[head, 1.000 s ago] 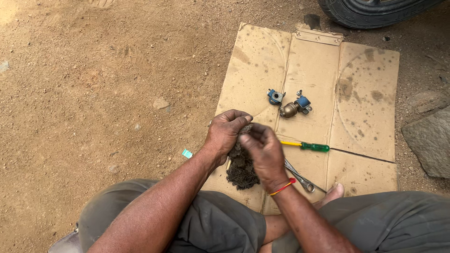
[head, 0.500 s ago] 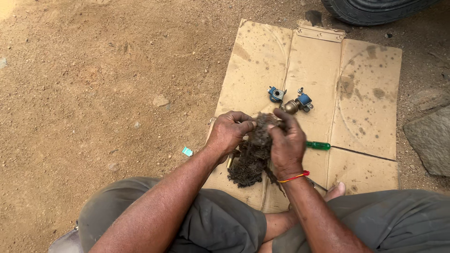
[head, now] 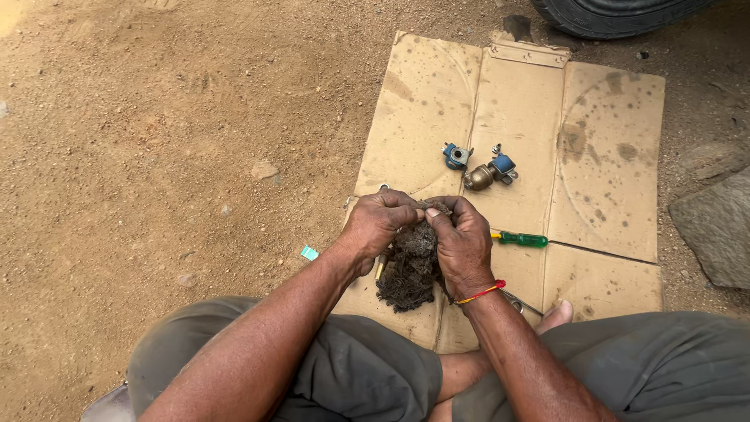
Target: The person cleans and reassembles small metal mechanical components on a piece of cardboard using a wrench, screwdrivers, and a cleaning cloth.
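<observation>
A dark, greasy wad of fibre waste [head: 408, 270] hangs between my two hands above a flattened cardboard sheet [head: 609, 164]. My left hand [head: 380, 225] and my right hand [head: 461, 242] both grip the top of the wad, fingers curled together around a small part that is mostly hidden. A red thread band circles my right wrist. A thin brass-coloured piece [head: 381, 264] shows under my left hand.
On the cardboard lie a small blue fitting [head: 456, 155], a brass and blue valve part [head: 489, 173] and a green-handled screwdriver [head: 522, 239]. Pliers [head: 516, 301] peek out by my right forearm. A tyre [head: 617, 14] is at the top, a rock [head: 715, 227] at the right, and dirt ground on the left.
Both hands have lifted the wad up from the cardboard and closed together over its top. The wad now hangs lower between the hands.
</observation>
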